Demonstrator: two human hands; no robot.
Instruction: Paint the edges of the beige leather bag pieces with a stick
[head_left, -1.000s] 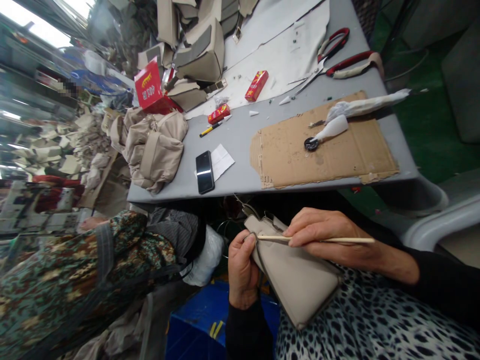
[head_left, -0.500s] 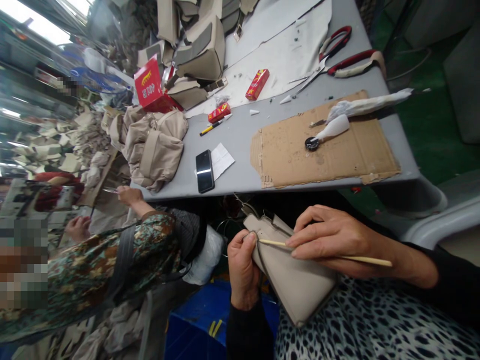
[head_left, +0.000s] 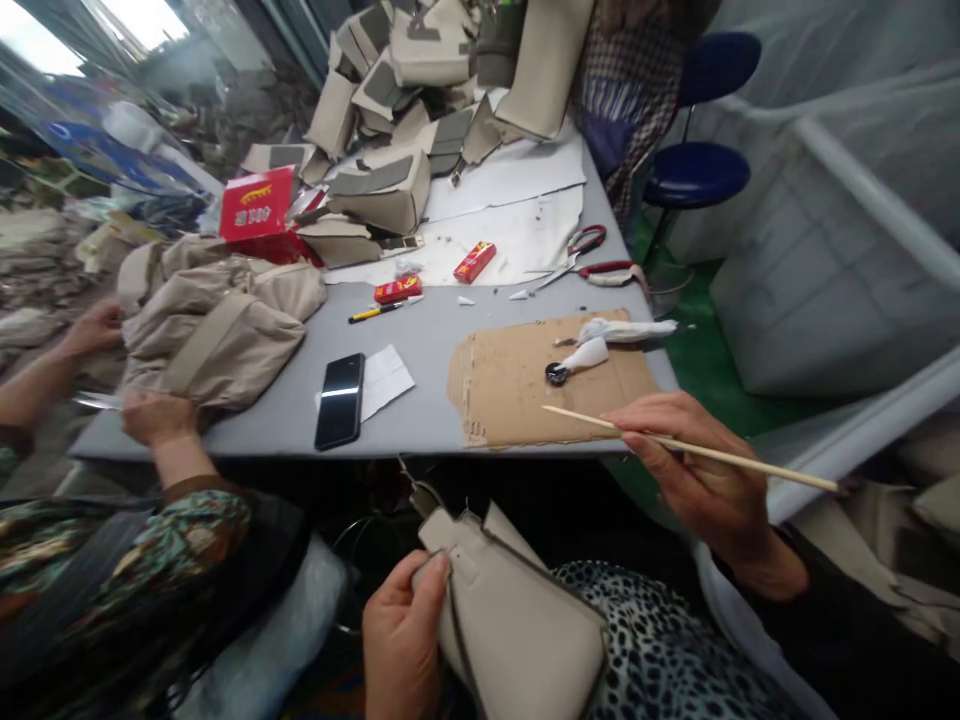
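Observation:
A beige bag piece (head_left: 525,620) rests over the lap, its upper edge pinched between the thumb and fingers of my left hand (head_left: 405,625). My right hand (head_left: 697,470) grips a thin pale wooden stick (head_left: 750,462) beyond the table's front edge. The stick's pointed tip lies over the brown cardboard (head_left: 510,385), apart from the bag piece. On the cardboard are a white bottle (head_left: 589,354) with its mouth at a small black cap or dish (head_left: 556,374), and a whitish wrapped tube (head_left: 630,330).
A black phone (head_left: 340,402), paper (head_left: 386,382), yellow marker (head_left: 375,312), red boxes (head_left: 475,262) and scissors (head_left: 581,255) lie on the grey table (head_left: 420,420). Several beige bags stand behind. Another person's hands (head_left: 161,418) touch a fabric bag (head_left: 225,330) at left.
My right hand has lifted the stick away from the bag piece, towards the cardboard. The view has shifted. The other person's hands are now at the fabric bag.

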